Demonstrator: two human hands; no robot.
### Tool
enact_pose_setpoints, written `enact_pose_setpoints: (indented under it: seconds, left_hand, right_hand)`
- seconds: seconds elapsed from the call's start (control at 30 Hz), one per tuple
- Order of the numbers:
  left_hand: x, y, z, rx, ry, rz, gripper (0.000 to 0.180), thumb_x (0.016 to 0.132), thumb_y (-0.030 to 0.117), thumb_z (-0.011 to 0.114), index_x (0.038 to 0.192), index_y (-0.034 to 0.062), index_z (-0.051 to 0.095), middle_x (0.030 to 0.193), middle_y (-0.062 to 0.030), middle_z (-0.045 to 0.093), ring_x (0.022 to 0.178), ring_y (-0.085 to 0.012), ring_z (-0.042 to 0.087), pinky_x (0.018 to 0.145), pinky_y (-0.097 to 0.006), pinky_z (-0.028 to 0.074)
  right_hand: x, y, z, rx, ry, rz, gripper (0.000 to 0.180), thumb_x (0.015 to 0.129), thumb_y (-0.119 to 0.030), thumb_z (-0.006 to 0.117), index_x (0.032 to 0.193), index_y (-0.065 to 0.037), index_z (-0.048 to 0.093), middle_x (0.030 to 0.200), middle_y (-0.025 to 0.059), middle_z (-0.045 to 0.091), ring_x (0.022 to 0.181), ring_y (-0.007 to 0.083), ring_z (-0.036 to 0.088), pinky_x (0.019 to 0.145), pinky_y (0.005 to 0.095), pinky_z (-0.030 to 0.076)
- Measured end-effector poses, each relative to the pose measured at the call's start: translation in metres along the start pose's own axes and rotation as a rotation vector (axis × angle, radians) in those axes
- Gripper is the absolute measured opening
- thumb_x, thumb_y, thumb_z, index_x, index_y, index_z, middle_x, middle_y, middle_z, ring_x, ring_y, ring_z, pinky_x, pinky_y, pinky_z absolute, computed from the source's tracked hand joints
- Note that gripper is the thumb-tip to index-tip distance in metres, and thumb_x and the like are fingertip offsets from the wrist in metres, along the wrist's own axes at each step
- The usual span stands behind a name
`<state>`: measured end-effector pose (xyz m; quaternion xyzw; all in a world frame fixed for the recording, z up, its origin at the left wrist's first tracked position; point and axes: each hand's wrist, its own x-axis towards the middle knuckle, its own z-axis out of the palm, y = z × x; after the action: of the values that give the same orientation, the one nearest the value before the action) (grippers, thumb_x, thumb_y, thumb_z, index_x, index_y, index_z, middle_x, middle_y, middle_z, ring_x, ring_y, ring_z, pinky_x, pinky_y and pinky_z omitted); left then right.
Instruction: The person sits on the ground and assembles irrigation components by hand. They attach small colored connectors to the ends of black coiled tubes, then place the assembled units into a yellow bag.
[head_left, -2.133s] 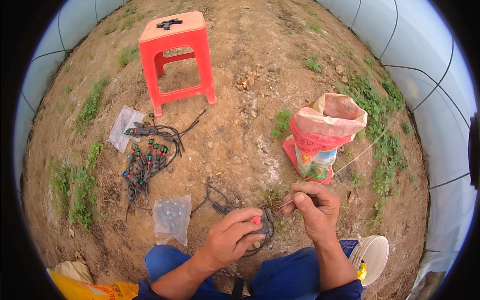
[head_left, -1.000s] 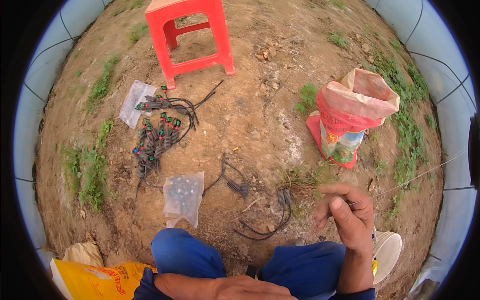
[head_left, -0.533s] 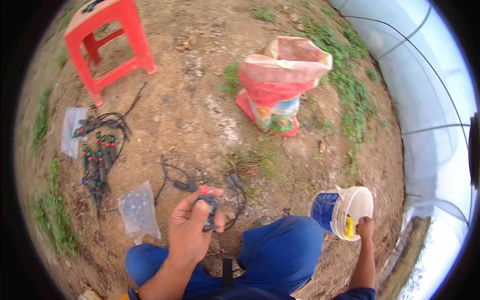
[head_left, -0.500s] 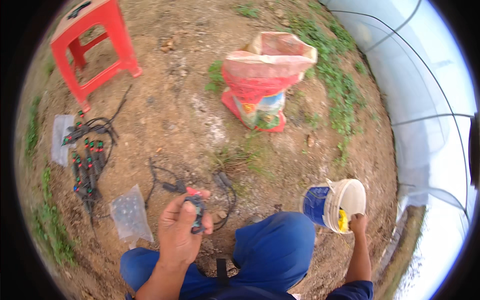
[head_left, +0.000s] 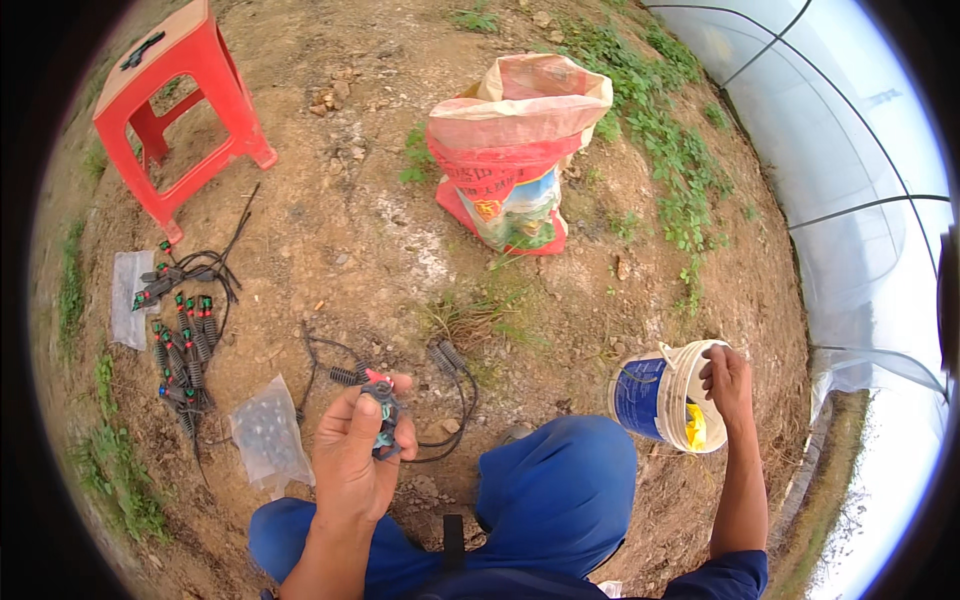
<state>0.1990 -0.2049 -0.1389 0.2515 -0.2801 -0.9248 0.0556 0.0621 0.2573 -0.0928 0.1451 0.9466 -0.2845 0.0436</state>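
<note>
In front of my left knee, my left hand [head_left: 358, 440] pinches a small dark connector [head_left: 386, 405] between thumb and fingers. It has teal parts, and a pink-red bit shows at its upper end. Whether it joins the black cable [head_left: 468, 400] on the ground behind it, I cannot tell. My right hand [head_left: 732, 388] is at the mouth of a white bucket [head_left: 680, 395] with a blue label. Its fingers are curled together, and what they hold, if anything, is hidden. The bucket lies tilted toward my right hand, with something yellow [head_left: 695, 427] inside.
Black corrugated cables with green-and-red connectors [head_left: 185, 345] lie at left, beside a flat clear bag [head_left: 132, 300]. Nearer is a clear bag of small pieces [head_left: 268, 432]. A red stool [head_left: 180, 80] and an open red-and-white sack [head_left: 515, 150] stand farther off; plastic sheeting [head_left: 850, 150] is on the right.
My right hand has risen from the bucket's lower rim to its upper mouth. The left hand still holds the connector, turned slightly, with more teal showing. The view has shifted a little.
</note>
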Motion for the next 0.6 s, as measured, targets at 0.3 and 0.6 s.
enact_pose_setpoints:
  seconds: [0.3, 0.6]
  left_hand:
    - [-0.003, 0.016, -0.017, 0.014, 0.097, 0.085, 0.018, 0.102, 0.021, 0.061, 0.106, 0.0047, 0.065, 0.118, -0.0168, 0.068, 0.071, -0.0177, 0.063, 0.058, -0.032, 0.052]
    - [-0.001, 0.011, -0.027, -0.003, 0.087, -0.004, 0.016, 0.101, 0.021, 0.061, 0.106, 0.0069, 0.067, 0.119, -0.0162, 0.067, 0.073, -0.0186, 0.063, 0.059, -0.032, 0.051]
  right_hand:
    - [-0.020, 0.031, 0.265, -0.397, -0.838, -0.440, 0.039, 0.096, -0.036, 0.057, 0.088, 0.000, 0.071, 0.092, 0.0274, 0.069, 0.090, 0.0460, 0.066, 0.083, 0.0544, 0.051]
    - [-0.027, 0.052, 0.306, -0.501, -0.835, -0.474, 0.038, 0.089, -0.039, 0.066, 0.092, -0.002, 0.071, 0.094, 0.0249, 0.070, 0.087, 0.0435, 0.066, 0.079, 0.0500, 0.053]
